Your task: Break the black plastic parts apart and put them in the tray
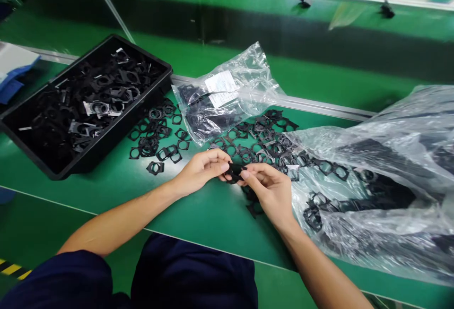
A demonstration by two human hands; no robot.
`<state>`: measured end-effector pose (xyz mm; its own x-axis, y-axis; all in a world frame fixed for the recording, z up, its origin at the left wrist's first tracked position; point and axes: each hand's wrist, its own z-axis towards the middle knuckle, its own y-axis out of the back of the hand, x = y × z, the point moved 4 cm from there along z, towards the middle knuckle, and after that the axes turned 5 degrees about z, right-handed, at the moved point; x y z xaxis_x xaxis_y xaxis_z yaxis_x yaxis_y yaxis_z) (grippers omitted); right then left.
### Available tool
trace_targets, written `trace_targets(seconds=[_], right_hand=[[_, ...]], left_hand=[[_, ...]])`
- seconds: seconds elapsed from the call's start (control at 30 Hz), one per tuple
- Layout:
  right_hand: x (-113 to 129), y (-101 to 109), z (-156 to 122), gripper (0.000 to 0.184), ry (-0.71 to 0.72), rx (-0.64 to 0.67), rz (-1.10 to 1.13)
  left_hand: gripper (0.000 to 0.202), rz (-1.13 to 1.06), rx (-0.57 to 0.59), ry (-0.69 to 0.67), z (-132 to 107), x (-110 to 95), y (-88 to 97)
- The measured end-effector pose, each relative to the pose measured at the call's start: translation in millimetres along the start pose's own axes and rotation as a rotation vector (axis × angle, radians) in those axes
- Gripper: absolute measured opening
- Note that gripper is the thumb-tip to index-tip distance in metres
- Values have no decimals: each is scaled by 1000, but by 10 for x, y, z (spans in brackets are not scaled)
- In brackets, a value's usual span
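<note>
My left hand (203, 168) and my right hand (271, 191) meet over the green table (205, 214), both pinching one small black plastic ring part (234, 173) between their fingertips. Beyond the hands lies a loose pile of the same black ring parts (266, 139). A second, smaller scatter of the black parts (158, 136) lies to the left of it, beside the black tray (152, 101). One more dark part (254, 209) rests on the table under my right hand.
The black tray at the left holds several black and metal pieces. A small clear bag with a white label (227, 94) lies behind the pile. A large clear bag of black parts (383, 191) covers the right side. A green conveyor (283, 25) runs behind.
</note>
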<state>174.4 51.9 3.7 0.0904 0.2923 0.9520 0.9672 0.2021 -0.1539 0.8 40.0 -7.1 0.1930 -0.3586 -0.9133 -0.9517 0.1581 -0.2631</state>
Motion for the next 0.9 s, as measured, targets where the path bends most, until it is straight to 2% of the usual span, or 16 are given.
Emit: trace_targets(seconds=[0.13,0.33,0.6,0.7,0.83,0.9], right_hand=[[8,-8,-3,33,0,8,-29],[21,-47,-8,35,-41,97,1],[-15,-43,2,30,-65,118,50],[-24,-25,-8,25,7,99,17],[55,-6,-43,11,219,63,-112],[98,-19,-64,5,300,73,-173]], left_hand=[[44,48,-6,-2,-7,-20,-2],[44,144,-47,-34,-24,-45,6],[38,179,-79,-94,-40,-5,10],[27,236,-87,-190,-63,-21,13],[4,412,-132,-447,-118,-110,18],[8,494,-148,-577,-149,-156,12]])
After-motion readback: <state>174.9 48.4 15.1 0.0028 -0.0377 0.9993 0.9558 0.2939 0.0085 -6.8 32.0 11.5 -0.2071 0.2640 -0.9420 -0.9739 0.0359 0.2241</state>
